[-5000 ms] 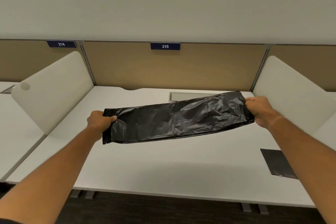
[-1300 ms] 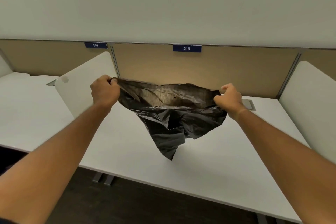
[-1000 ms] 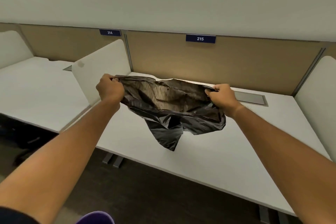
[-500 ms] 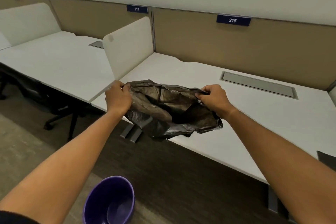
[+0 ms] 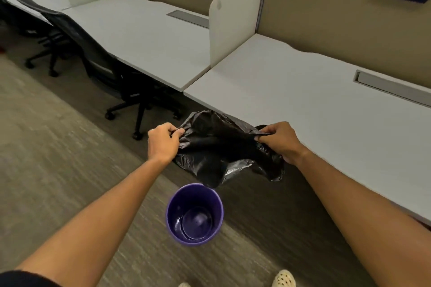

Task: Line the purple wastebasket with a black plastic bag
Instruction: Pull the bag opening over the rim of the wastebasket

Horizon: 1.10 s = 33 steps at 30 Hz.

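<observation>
The purple wastebasket (image 5: 173, 205) stands upright on the floor below me, round and with nothing in it. Above and just beyond it hangs the black plastic bag (image 5: 219, 154), its mouth pulled open between both hands. My left hand (image 5: 163, 142) grips the bag's left rim. My right hand (image 5: 278, 138) grips the right rim. The bag's lowest fold hangs right at the basket's far rim; I cannot tell whether they touch.
A white desk (image 5: 303, 105) runs along the right, its front edge just behind the bag. A black office chair (image 5: 100, 63) stands to the left under the neighbouring desk. A white divider panel (image 5: 231, 21) separates the desks. Carpet (image 5: 46, 158) spreads left.
My view has tilted down and left, so the whole wastebasket now shows. Both hands have carried the open bag off the desk edge and lower, to just above the basket.
</observation>
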Tool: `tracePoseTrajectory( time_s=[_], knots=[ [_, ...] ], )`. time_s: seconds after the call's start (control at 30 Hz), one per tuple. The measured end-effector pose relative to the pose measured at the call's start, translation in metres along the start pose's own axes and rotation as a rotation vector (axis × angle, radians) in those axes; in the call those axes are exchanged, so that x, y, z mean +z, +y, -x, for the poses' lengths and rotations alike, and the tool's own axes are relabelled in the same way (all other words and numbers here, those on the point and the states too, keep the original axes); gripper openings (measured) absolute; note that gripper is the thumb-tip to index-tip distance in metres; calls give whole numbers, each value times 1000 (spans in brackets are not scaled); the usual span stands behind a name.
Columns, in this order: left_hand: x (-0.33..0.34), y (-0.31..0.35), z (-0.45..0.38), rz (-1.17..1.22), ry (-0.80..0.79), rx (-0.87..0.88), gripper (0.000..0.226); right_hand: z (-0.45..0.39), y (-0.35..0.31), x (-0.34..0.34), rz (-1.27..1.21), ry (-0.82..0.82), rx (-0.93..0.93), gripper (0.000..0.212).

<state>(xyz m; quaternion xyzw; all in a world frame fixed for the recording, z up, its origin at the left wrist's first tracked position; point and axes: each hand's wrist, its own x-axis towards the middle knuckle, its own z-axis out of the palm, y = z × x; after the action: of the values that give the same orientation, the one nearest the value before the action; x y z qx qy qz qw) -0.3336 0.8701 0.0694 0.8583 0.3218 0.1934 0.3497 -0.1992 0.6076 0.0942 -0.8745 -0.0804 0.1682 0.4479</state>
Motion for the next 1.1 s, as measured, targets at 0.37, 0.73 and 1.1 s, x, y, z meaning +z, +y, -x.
tracePoseTrajectory(
  time_s=[0.37,0.73,1.1],
  knots=[
    [-15,-142,14,-164,-85,-239,23,10,52,137,77,-208,237,9],
    [40,-228,35,-255,-206,-381,26,-20,153,208,138,-204,398,12],
    [151,-319,17,-120,-220,-381,27,-95,258,284,74,4,443,6]
  ],
)
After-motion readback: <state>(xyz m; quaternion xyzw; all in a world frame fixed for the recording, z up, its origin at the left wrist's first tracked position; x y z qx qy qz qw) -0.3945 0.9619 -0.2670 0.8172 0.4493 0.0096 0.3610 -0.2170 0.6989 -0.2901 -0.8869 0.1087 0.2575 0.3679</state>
